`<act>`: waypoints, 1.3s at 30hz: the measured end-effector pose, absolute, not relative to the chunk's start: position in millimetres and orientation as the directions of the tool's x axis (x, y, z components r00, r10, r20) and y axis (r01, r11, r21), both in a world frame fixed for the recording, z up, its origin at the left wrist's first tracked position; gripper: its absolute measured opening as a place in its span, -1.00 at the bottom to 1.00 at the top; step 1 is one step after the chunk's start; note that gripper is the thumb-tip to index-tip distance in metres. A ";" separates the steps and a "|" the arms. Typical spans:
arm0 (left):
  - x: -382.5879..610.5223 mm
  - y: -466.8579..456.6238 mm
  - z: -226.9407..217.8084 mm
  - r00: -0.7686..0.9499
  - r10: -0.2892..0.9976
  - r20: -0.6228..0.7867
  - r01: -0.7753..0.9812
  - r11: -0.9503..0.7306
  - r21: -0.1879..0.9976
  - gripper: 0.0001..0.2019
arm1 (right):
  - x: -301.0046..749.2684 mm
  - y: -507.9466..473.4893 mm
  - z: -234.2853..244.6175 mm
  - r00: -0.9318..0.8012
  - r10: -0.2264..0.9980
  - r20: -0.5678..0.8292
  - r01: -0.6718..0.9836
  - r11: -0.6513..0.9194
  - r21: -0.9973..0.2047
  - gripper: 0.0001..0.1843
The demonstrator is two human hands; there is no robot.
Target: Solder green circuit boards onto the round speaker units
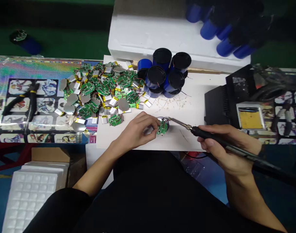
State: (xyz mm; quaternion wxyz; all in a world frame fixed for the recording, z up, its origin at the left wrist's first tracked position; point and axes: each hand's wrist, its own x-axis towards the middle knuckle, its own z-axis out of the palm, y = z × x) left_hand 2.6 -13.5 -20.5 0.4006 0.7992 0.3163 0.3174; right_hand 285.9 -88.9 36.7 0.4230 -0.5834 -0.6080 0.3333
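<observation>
My right hand (pixel 229 145) is wrapped round the black handle of a soldering iron (pixel 179 122). Its metal tip points left, at the rim of a small green circuit board (pixel 162 127) near the white board's front edge. The circuit board sits in a dark round housing, mostly hidden. At its left side, my left hand (pixel 144 127) is closed in a pinch with fingertips touching or very near it; what is between them is too small to make out. Left of that hand lies a loose green circuit board (pixel 115 119) beside a heap of boards with silver battery cells (pixel 113 101).
Blue cylinders with black tops (pixel 156 77) stand behind my hands, and more (pixel 209 29) are on a white foam block (pixel 148 35). A soldering station with a yellow sponge (pixel 251 119) stands right. Pliers (pixel 32 100) lie left. Wire scraps litter the white board (pixel 198 87).
</observation>
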 end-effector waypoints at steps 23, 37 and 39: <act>0.8 -10.7 -14.8 0.628 0.760 0.168 0.282 -0.424 0.861 -0.85 | 268.8 -79.4 11.2 -0.061 0.950 0.305 0.485 0.296 -0.823 -0.93; 0.2 -9.7 -13.6 0.631 0.761 0.151 0.288 -0.411 0.865 -0.86 | 272.1 -82.1 7.5 -0.073 0.957 0.281 0.514 0.278 -0.812 -0.93; 0.3 -9.4 -13.8 0.633 0.759 0.152 0.289 -0.413 0.864 -0.86 | 271.2 -81.5 9.2 -0.070 0.959 0.275 0.519 0.271 -0.811 -0.94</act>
